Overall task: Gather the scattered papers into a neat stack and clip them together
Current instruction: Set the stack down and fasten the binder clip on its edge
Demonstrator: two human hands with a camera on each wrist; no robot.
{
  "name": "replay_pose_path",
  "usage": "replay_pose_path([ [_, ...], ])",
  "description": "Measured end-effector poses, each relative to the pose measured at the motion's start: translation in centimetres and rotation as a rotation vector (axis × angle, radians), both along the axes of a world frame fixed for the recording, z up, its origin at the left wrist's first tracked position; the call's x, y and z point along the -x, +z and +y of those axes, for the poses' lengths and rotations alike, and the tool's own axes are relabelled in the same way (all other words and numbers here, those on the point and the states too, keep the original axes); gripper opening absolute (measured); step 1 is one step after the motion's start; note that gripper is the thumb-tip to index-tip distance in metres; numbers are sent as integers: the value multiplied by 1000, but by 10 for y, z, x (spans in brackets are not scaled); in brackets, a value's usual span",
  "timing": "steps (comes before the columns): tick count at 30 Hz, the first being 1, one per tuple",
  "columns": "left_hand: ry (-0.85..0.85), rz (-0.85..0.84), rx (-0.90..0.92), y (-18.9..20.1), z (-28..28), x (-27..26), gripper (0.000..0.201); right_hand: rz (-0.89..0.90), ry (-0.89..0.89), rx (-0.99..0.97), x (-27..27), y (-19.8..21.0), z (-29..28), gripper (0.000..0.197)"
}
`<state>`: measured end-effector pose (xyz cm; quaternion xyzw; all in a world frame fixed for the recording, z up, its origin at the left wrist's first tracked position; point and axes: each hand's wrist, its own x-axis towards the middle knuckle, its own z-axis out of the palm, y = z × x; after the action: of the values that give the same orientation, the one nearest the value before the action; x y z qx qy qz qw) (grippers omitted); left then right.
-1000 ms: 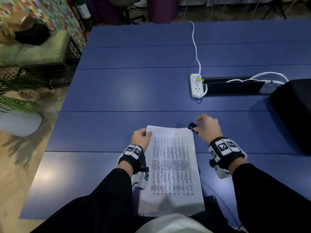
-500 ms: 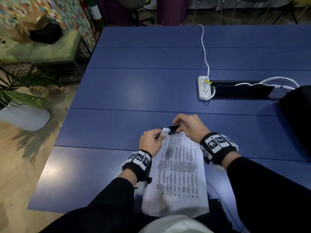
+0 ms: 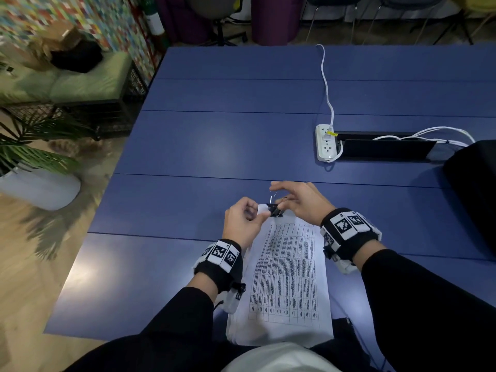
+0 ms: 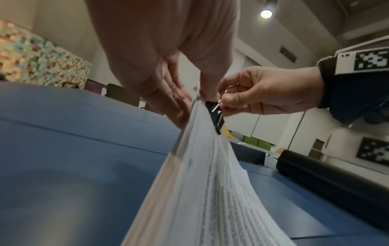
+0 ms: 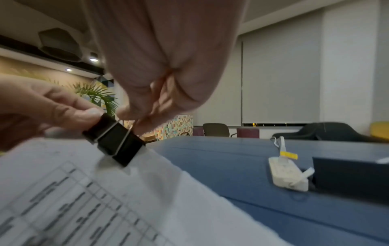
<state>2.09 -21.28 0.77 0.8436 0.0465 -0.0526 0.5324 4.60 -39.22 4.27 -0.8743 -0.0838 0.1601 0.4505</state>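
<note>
A stack of white printed papers (image 3: 290, 277) lies on the blue table (image 3: 214, 146) in front of me, its far end raised. My left hand (image 3: 259, 212) pinches the stack's far left corner between thumb and fingers. A black binder clip (image 3: 274, 209) sits clamped over that far edge, just right of my left thumb. My right hand (image 3: 281, 201) pinches the clip's wire handles. The left wrist view shows the clip (image 4: 215, 116) biting the paper stack (image 4: 206, 174) edge. In the right wrist view the clip (image 5: 118, 141) sits on the papers (image 5: 105, 199) with both hands at it.
A white power strip (image 3: 326, 143) with its cable lies beyond the hands, beside a black cable slot (image 3: 386, 149). A black bag (image 3: 475, 189) fills the table's right side. A potted plant (image 3: 32, 162) stands on the floor left of the table.
The right hand carried the clip from the stack's right side to its far left corner. The left hand lifted that end, and the clip now sits over the edge.
</note>
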Motion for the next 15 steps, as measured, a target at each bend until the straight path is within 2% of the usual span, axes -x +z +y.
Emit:
replay_pose_path([
  [2, -58, 8, -69, 2, -1, -3, 17, -38, -103, -68, 5, -1, 2, 16],
  [5, -89, 1, -145, 2, -2, -11, 16, -177, -189, -13, 15, -8, 5, 19],
  [7, -66, -6, -181, 1, -1, -14, 20, -382, -178, 60, 29, -16, 10, 21],
  [9, -48, -1, -190, -1, 0, -16, 25, -497, -136, 112, 51, -28, 20, 22],
  [12, -29, 28, -181, -3, 1, -13, 32, -402, 49, 256, 81, -48, 31, 9],
  [13, -34, 38, -171, -3, 2, -12, 33, -358, 97, 303, 85, -50, 32, 12],
  [15, -92, 41, -173, -2, 4, -8, 32, -339, 39, 308, 83, -44, 30, 32],
])
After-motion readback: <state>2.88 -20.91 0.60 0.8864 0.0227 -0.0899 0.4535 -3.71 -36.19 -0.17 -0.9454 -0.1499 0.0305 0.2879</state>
